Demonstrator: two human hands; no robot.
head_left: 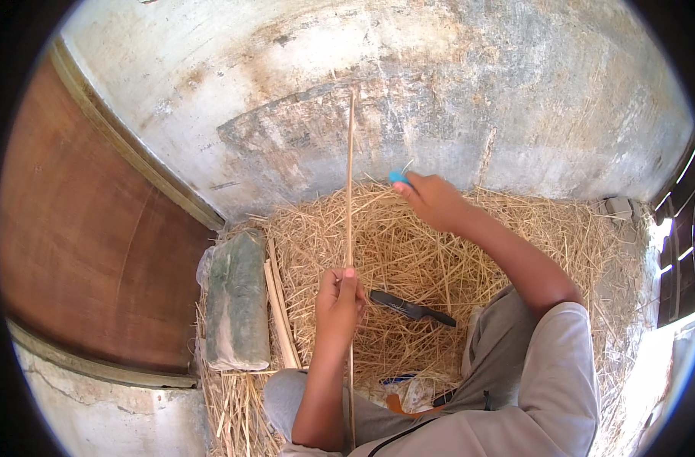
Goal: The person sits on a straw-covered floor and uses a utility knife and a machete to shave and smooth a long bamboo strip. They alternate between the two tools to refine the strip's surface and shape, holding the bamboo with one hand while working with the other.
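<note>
- Nearest the camera, a grey sleeve point(549, 381) and grey trousers point(507, 335) fill the lower right, with both bare forearms reaching out over them.
- Just beyond the lap, an orange and blue object point(399, 396) lies half buried in straw; what it is cannot be told.
- The left hand point(340, 301) is closed around a thin bamboo stick point(350, 183), thumb up along the shaft.
- The stick stands nearly upright: a short part runs below the fist toward the lap, while most of its length rises above the grip, its tip against the wall.
- Just right of that hand, a dark knife point(408, 307) lies flat on the straw, touched by neither hand.
- To the left, several split bamboo strips point(280, 320) lie beside a weathered, greenish block point(237, 301).
- Farther out, the right hand point(433, 199) is raised and closed on a small blue object point(398, 177), well apart from the stick and to its right.
- A bed of straw point(515, 228) covers the floor under everything.
- Behind it rises a stained concrete wall point(439, 84); a brown wooden panel point(89, 251) stands at the far left.
</note>
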